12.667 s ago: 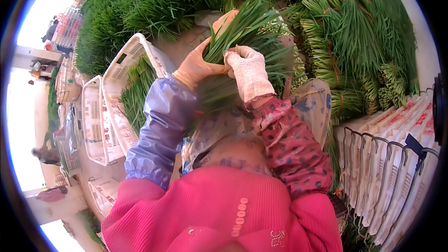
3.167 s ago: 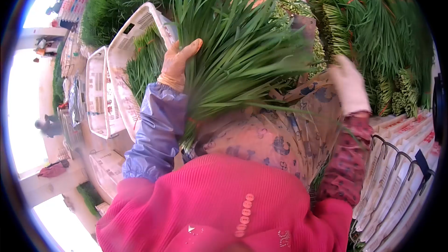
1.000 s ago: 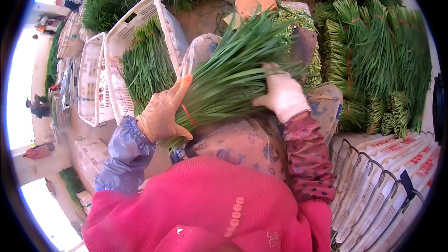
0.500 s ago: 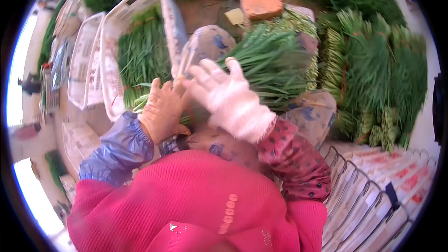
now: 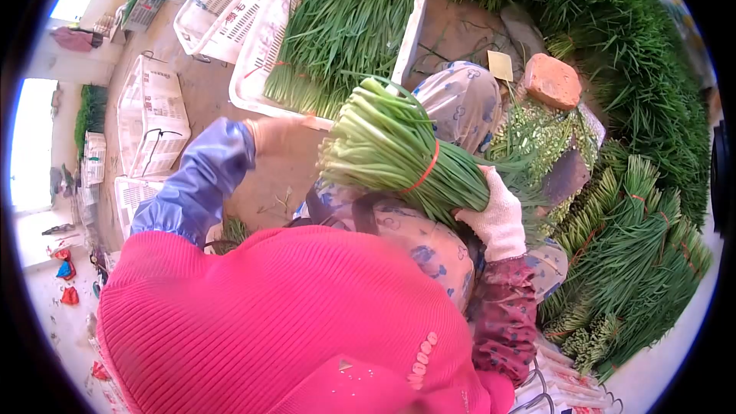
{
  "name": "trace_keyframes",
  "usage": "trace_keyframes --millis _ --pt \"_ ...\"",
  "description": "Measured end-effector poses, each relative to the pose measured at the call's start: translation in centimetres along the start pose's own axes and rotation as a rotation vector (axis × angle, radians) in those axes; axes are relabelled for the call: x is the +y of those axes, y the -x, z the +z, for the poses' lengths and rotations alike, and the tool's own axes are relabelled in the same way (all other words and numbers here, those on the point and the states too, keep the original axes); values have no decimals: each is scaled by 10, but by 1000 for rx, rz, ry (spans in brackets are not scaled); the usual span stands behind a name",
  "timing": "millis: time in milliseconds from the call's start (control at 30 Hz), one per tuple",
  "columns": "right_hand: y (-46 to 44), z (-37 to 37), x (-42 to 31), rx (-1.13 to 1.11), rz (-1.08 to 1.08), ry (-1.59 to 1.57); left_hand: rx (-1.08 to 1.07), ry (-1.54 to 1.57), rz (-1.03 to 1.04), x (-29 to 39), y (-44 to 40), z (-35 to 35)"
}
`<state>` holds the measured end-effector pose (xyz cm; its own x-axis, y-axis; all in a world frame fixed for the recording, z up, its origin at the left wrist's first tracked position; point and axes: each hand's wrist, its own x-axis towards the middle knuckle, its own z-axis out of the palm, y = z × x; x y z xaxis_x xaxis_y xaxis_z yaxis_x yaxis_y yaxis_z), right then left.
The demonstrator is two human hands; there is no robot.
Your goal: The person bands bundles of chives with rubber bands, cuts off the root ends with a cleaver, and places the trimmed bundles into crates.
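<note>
A bunch of green chives (image 5: 383,142), bound with a red band (image 5: 431,167), is held across my lap in the head view. Its pale stem ends face left and upward. My right hand (image 5: 498,215), in a white knit glove, is closed round the leafy part at the right. My left hand (image 5: 282,134), in a tan glove, is smeared by motion just left of the stem ends, near the crate's lower edge. Its fingers cannot be made out. Ahead, a white plastic crate (image 5: 253,69) holds several banded chive bunches (image 5: 345,38).
Banded chive bunches (image 5: 629,238) are piled at the right, with loose greens (image 5: 606,46) behind. An orange brick (image 5: 552,80) and a yellow card (image 5: 500,66) lie past my knees, beside pale trimmings (image 5: 529,134). More white crates (image 5: 153,111) stand at the left.
The view has swung right. The chive bunch is now lifted with my right hand closed on it, where that hand was open before. My left hand has moved left, away from my right.
</note>
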<state>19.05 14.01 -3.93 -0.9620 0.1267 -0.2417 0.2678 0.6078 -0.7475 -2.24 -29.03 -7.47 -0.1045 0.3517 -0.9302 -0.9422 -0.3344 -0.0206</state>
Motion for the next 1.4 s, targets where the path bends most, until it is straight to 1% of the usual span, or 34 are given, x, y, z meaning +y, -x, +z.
trace_keyframes --millis 33,67,100,133,167,200,233,267,333,367,400,433,467,500,567,600,633,667,733,800,867,933,1000,1033,1067,1100,1133,1167,1200,1233,1300,1333,1367,1400 --pt "4 2 -2 6 44 -20 -31 -117 -38 -15 0 3" --pt "7 3 -3 1 51 -9 -90 -361 -23 -33 -2 14" --pt "8 4 -5 24 80 -79 -174 -755 50 -50 -1 33" --pt "7 3 -7 52 106 -148 -270 -1204 179 -64 0 54" --pt "8 1 -13 62 102 -133 -362 -1604 352 -74 4 75" --pt "9 -2 -19 55 112 -137 -422 -1884 497 -78 7 92" --pt "10 -6 -23 51 121 -143 -470 -2089 624 -80 16 105" --pt "13 -6 -22 104 66 -90 -507 -2257 755 -77 29 115" --pt "20 -6 -26 201 28 -83 -594 -2464 1022 -69 48 130" --pt "23 -7 -29 262 -5 -77 -669 -2481 1185 -59 55 136" --pt "24 -7 -31 311 -27 -89 -754 -2435 1341 -46 55 142" --pt "24 -7 -38 415 -74 -80 -838 -2320 1468 -32 51 149" --pt "24 -8 -43 479 -68 -93 -900 -2205 1542 -23 44 155" --pt "20 -10 -50 544 -67 -111 -953 -2057 1552 -16 32 162" --pt "14 -16 -71 646 -114 -102 -869 -1619 1228 -20 -30 164" --pt "10 -16 -79 691 -99 -120 -833 -1364 1111 -22 -60 165" --pt "8 -16 -86 730 -81 -138 -808 -1230 1086 -22 -78 170" --pt "7 -18 -91 722 -24 -230 -786 -1093 1065 -22 -96 175" --pt "7 -21 -95 761 -13 -224 -673 -1301 1451 -31 -52 206" --pt "12 -24 -95 784 16 -227 -514 -1482 1827 -47 -1 228" --pt "17 -25 -95 765 41 -270 9 -1699 2125 -54 26 231" --pt "19 -20 -94 746 74 -293 86 -1513 2032 -61 54 226" --pt "20 -14 -92 725 95 -307 98 -1539 2053 -62 50 205" --pt "20 -11 -90 710 97 -334 -249 -1635 1615 -61 34 190" --pt "20 -9 -90 700 95 -361 -557 -1653 1163 -59 25 183" --pt "19 -8 -93 701 86 -359 -556 -1651 1174 -63 21 191" --pt "20 -7 -97 684 66 -304 -822 -1357 1199 -74 15 206" --pt "21 -5 -100 664 52 -249 -901 -1190 1165 -77 5 209" --pt "23 -3 -99 596 36 -193 -984 -1022 1124 -80 -7 211" --pt "24 -6 -102 596 34 -186 -1065 -861 1082 -83 -18 213" --pt "34 -20 -117 400 -67 216 -1052 -525 969 -88 -24 220" --pt "41 -35 -126 256 -115 335 -1039 -478 899 -85 -30 221" --pt "51 -49 -129 188 -152 372 -1045 -480 892 -84 -32 223" --pt "59 -70 -140 79 -12 347 -1063 -538 877 -84 -32 223"
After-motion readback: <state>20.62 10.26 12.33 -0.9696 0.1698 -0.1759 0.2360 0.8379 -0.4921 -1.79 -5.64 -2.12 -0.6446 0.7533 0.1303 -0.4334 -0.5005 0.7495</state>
